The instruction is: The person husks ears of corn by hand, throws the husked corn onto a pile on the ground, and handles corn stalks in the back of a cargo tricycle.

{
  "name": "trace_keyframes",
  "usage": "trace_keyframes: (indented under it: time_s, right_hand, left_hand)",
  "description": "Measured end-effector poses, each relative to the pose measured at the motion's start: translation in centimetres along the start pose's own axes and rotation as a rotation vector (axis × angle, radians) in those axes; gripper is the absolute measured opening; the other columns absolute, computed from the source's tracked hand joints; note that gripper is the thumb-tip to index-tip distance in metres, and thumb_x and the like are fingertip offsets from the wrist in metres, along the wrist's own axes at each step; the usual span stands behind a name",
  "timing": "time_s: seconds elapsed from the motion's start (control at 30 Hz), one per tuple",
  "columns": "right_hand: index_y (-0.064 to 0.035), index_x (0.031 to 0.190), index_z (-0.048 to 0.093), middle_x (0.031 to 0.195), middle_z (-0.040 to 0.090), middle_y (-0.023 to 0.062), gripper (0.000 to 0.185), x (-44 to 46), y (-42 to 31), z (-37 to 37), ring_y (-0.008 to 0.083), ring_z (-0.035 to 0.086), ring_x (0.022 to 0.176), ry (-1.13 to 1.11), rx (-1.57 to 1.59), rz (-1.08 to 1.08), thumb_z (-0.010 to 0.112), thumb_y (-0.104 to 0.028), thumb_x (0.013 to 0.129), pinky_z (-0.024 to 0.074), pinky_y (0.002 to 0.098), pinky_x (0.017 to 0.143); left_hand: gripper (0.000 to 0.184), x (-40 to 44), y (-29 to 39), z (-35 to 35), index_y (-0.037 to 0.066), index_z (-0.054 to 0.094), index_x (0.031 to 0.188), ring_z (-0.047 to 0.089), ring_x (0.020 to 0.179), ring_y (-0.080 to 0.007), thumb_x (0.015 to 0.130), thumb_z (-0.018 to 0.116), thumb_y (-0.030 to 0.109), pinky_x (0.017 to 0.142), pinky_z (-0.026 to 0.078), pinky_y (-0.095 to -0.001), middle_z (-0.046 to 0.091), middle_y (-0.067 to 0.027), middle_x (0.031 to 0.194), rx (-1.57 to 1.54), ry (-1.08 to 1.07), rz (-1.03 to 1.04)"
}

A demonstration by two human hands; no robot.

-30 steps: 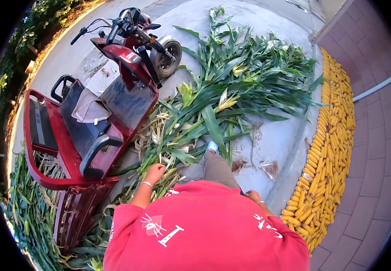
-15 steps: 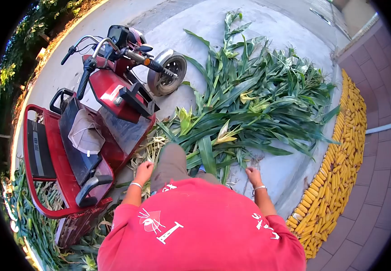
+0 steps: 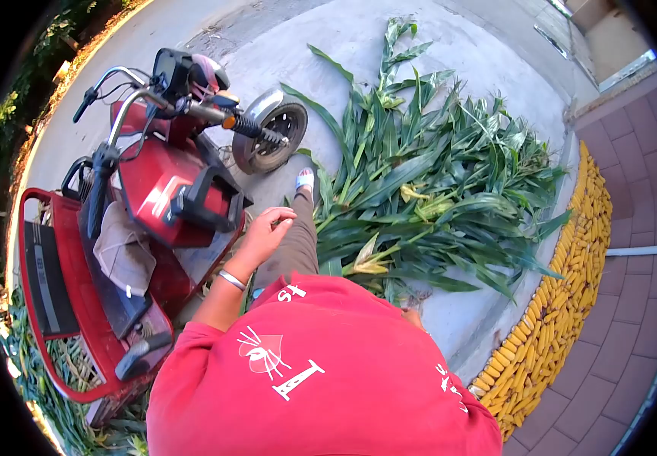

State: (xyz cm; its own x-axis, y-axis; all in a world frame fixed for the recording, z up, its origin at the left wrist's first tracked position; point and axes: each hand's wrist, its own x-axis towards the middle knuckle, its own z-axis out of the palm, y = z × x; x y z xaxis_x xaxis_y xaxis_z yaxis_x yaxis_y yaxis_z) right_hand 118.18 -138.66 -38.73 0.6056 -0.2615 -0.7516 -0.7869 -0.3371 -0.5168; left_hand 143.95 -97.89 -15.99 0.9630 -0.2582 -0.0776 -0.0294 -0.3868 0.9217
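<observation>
My left hand (image 3: 268, 229) is raised above my trouser leg, fingers loosely curled and apart, with nothing in it. A silver bracelet circles that wrist. Only a small part of my right hand (image 3: 412, 317) shows past the red shirt, and its fingers are hidden. Green corn stalks (image 3: 420, 182) with a few pale ears lie spread on the concrete ahead and to the right. To the left stands a red three-wheeled vehicle (image 3: 161, 194) with a light cloth (image 3: 125, 254) on its seat.
Yellow corn cobs (image 3: 549, 319) are piled along the tiled wall (image 3: 609, 357) at the right. More stalks (image 3: 78, 361) lie in the vehicle's rear at lower left. The front wheel (image 3: 274, 137) stands close to my sandalled foot (image 3: 305, 179).
My left hand has moved forward and up as one foot stepped ahead beside the front wheel. My right hand has drawn back behind the shirt. The vehicle appears closer.
</observation>
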Motion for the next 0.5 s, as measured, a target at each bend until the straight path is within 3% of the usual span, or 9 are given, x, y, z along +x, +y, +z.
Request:
trace_keyframes:
  time_s: [0.13,0.2,0.23,0.27,0.37,0.43,0.5]
  right_hand:
    - [-0.0003,0.081,0.068,0.065,0.063,0.0071,0.029,9.3,-6.6,-1.2,0.0161,0.058,0.058,0.024,-0.12,-0.067,0.058,-0.028,0.082,0.047,0.0322,0.057]
    - [-0.0012,0.08,0.068,0.067,0.065,0.0085,0.029,12.0,-18.2,-2.7,0.0188,0.059,0.061,0.09,-0.124,-0.063,0.058,-0.029,0.082,0.0477,0.034,0.061]
    - [-0.0013,0.081,0.069,0.069,0.066,0.0079,0.029,17.4,-19.7,-3.4,0.0159,0.058,0.061,0.065,-0.234,-0.156,0.059,-0.028,0.081,0.0476,0.0319,0.061]
    - [-0.0007,0.091,0.07,0.074,0.067,0.006,0.028,19.6,-24.5,-3.4,0.0133,0.057,0.063,0.119,-0.091,0.008,0.063,-0.027,0.082,0.0475,0.03,0.061]
    - [0.0006,0.102,0.068,0.083,0.068,0.0055,0.03,25.5,-40.5,-4.2,0.0116,0.057,0.067,0.03,-0.008,-0.026,0.065,-0.023,0.084,0.0474,0.0274,0.062]
    - [0.0002,0.106,0.067,0.093,0.068,0.0048,0.027,28.4,-48.8,-4.6,0.0113,0.061,0.078,0.0,0.115,-0.246,0.06,-0.02,0.089,0.0486,0.0247,0.067]
    - [0.0004,0.108,0.066,0.097,0.067,0.0066,0.027,30.6,-54.9,-4.8,0.0121,0.062,0.086,0.054,0.159,-0.269,0.059,-0.019,0.09,0.0491,0.0252,0.071]
  left_hand:
    - [0.014,12.4,-1.4,-1.4,0.004,0.065,0.099,0.059,0.099,-0.0202,0.089,0.058,0.01,0.081,0.048,-0.0298,0.063,-0.0077,0.106,-0.023,-0.047,0.094]
    - [0.014,19.3,-3.5,-2.6,0.003,0.065,0.099,0.059,0.1,-0.019,0.089,0.059,0.01,0.084,0.047,-0.0299,0.063,-0.0072,0.105,-0.044,-0.06,0.101]
    - [0.014,22.9,-5.3,-3.1,0.003,0.064,0.098,0.06,0.1,-0.0196,0.088,0.059,0.011,0.084,0.048,-0.0313,0.063,-0.0077,0.104,-0.049,-0.057,0.124]
    - [0.015,26.4,-6.0,-4.6,0.003,0.065,0.099,0.06,0.1,-0.0211,0.088,0.059,0.012,0.084,0.048,-0.0328,0.063,-0.0086,0.103,0.009,-0.054,0.129]
    - [0.016,34.0,-6.2,-8.3,0.003,0.065,0.099,0.061,0.099,-0.0239,0.087,0.06,0.013,0.085,0.048,-0.035,0.063,-0.0104,0.101,-0.029,-0.031,0.012]
    - [0.017,37.8,-6.1,-10.5,0.004,0.065,0.1,0.061,0.098,-0.0252,0.087,0.06,0.014,0.084,0.048,-0.0358,0.063,-0.0113,0.1,-0.11,-0.022,-0.088]
    - [0.018,41.7,-6.2,-12.8,0.005,0.064,0.099,0.061,0.094,-0.029,0.085,0.059,0.016,0.083,0.049,-0.0366,0.063,-0.0126,0.099,-0.014,-0.021,-0.055]
